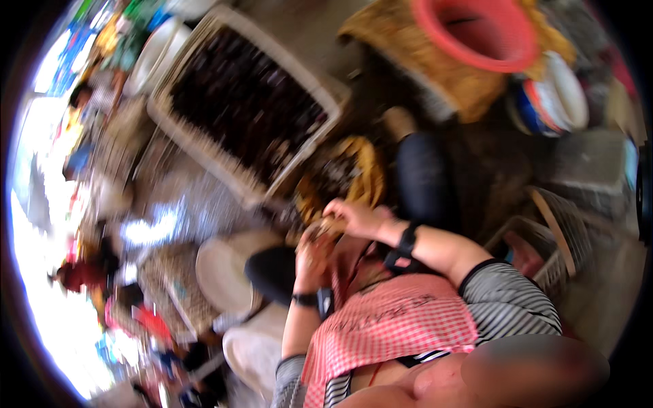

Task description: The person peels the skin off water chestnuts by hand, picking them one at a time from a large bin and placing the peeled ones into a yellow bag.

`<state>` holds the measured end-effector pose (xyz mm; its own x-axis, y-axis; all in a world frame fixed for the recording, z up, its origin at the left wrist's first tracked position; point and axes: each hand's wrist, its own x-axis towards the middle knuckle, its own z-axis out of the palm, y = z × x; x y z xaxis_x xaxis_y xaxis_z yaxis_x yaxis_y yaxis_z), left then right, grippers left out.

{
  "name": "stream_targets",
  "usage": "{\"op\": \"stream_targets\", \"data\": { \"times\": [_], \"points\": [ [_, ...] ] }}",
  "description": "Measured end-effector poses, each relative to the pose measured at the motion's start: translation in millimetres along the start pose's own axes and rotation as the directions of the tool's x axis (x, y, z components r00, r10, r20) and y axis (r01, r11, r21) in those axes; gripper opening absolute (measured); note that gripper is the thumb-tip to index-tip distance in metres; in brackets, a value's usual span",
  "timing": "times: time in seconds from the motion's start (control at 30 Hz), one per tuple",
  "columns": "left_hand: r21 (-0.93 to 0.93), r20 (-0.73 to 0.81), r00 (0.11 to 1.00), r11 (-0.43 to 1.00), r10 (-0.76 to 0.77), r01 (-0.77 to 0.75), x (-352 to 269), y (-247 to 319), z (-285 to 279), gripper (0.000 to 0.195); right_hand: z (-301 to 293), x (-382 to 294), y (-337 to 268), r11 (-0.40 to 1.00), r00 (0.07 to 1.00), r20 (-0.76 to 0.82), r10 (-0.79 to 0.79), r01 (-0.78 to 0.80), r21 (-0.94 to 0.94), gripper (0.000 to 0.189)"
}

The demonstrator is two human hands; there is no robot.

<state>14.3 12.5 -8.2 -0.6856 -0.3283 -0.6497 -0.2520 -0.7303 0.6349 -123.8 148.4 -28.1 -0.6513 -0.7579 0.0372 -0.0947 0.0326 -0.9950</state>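
My left hand [312, 257] and my right hand [357, 218] meet in front of my lap. Between their fingers is a small, pale brown thing [327, 227], too blurred to name. Just beyond them stands a yellow container or bag [371, 176] with an open top, holding small greyish pieces [339, 171]. Farther off to the left, a large pale plastic crate [204, 158] is filled with small dark, glossy things [245, 97], possibly shellfish. A pink checked apron [398, 316] covers my front.
Round pale tubs [224, 270] stand at my left. A red plastic basin [433, 30] rests on brown sacking [398, 41], with a white and blue bucket [569, 97] beside it. Plastic baskets [553, 270] are at my right. Other people [84, 275] are at the far left.
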Motion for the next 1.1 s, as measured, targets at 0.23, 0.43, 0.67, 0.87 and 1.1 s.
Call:
{"op": "stream_targets", "data": {
  "times": [0.23,0.43,0.67,0.87,1.1],
  "points": [
    [0.095,-0.023,0.997,0.992,-0.077,0.079,2,14,16,0.028,-14,-2,15,0.987,0.987,-0.014,0.161,-0.161,0.001,0.055],
    [0.081,0.061,0.988,0.987,-0.143,0.138,-7,16,21,0.021,-26,-1,44,0.899,0.900,-0.139,0.413,-0.427,-0.100,0.050],
    [-0.108,0.115,0.991,0.991,-0.062,0.074,14,1,-19,0.028,-8,-10,-14,0.992,1.000,0.020,-0.014,0.016,-0.126,0.052],
    [0.059,0.146,0.984,0.994,-0.099,0.091,2,12,11,0.021,-22,-1,47,0.930,0.928,-0.171,0.332,-0.352,-0.106,0.056],
    [0.151,0.104,0.988,0.984,-0.110,0.094,-2,5,20,0.011,-25,-4,20,0.943,0.990,-0.105,0.095,-0.124,-0.310,0.050]
  ]
}}
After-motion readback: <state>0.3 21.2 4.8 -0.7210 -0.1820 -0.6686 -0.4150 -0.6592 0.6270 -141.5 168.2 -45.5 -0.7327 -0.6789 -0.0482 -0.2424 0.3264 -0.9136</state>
